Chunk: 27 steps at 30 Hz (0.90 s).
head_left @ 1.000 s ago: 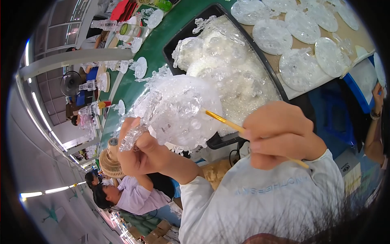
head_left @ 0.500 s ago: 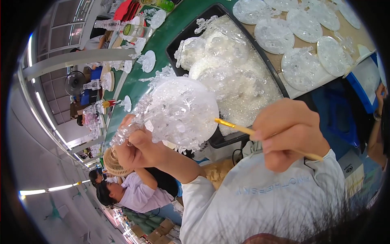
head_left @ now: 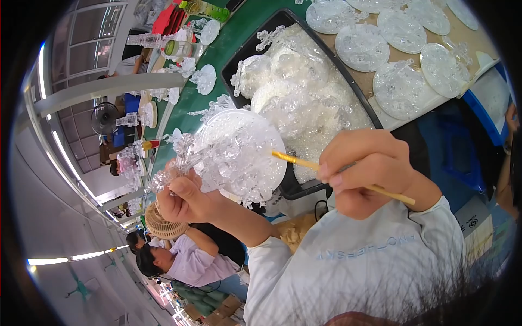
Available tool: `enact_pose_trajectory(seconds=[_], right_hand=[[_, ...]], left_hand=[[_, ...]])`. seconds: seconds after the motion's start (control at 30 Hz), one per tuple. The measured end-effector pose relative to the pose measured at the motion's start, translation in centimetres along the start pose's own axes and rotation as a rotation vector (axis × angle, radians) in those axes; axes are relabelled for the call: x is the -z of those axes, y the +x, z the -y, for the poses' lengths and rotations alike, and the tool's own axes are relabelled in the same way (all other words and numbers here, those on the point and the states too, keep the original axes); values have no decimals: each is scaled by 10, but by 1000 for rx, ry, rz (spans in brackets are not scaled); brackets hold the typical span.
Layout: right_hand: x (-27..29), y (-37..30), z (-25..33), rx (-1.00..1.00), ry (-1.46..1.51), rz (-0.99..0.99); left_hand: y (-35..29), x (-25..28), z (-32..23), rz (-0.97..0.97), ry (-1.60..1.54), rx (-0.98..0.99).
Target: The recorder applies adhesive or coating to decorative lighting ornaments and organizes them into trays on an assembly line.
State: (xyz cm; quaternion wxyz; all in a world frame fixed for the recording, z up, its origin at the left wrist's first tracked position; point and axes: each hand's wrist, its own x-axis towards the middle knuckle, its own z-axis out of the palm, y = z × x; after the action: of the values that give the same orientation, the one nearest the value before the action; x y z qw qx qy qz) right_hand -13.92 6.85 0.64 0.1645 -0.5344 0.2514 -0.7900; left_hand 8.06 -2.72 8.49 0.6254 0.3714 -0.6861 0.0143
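In the head view, the left hand (head_left: pixel 187 198) pinched the clear, knobbly upright of a crystal-like ornament (head_left: pixel 236 160) between thumb and fingers. The ornament was off the table, left of the middle of the scene, its round white base tilted and covered with clear pieces. The right hand (head_left: pixel 367 176) pinched a thin brush (head_left: pixel 305 163) with a gold-coloured ferrule, thumb pressed toward the fingers. The brush tip lay over the base near its right edge; whether it touched could not be told.

Just beyond the ornament, to its right, was a black tray (head_left: pixel 298 190) heaped with whitish glittering granules (head_left: pixel 310 141) and clear pieces. Farther right, more round ornaments (head_left: pixel 361 48) lay close together. Far left, a green bottle (head_left: pixel 205 10) lay near the edge of the green table (head_left: pixel 244 30).
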Motion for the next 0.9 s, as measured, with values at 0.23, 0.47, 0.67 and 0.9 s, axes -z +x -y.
enact_pose_trajectory(seconds=[0.23,0.47,0.67,0.9], right_hand=[[-2,-3,-1,-19,53,79],[-4,-3,-2,-17,132,159],[3,0,-3,2,87,148],[18,3,5,77,123,105]], left_hand=[[-3,4,12,-20,-77,-95],[-5,11,12,-8,-127,-144],[-5,3,9,-71,-82,-133],[3,9,16,-52,-68,-227]])
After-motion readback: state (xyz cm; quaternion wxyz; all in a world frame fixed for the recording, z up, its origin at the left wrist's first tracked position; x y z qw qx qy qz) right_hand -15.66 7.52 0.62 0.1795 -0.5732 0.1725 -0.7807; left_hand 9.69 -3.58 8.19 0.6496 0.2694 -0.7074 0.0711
